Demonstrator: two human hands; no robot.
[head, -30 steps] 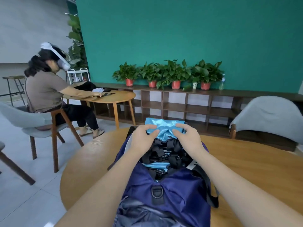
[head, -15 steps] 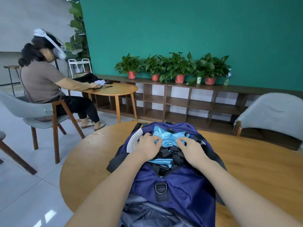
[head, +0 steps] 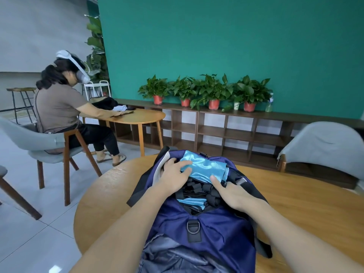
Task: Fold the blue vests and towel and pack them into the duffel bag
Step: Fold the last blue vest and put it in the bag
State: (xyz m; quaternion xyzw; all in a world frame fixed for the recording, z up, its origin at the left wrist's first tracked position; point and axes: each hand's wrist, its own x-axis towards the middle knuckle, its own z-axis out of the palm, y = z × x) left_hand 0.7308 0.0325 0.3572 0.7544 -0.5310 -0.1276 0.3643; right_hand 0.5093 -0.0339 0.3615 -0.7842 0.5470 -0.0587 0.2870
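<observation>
A navy duffel bag (head: 216, 231) lies open on a round wooden table (head: 307, 201), with a folded light-blue vest (head: 204, 168) resting in its mouth on top of black straps (head: 199, 192) and a 2nd blue fold (head: 190, 201). The left hand (head: 175, 176) presses straight fingers on the vest's left edge; the right hand (head: 232, 192), fingers relaxed, touches its near corner with 1 fingertip. Behind, a seated person (head: 65, 111) in a headset works at another table (head: 137, 117).

Both hands (head: 173, 177) on vest (head: 203, 167) in duffel bag (head: 220, 227)
</observation>
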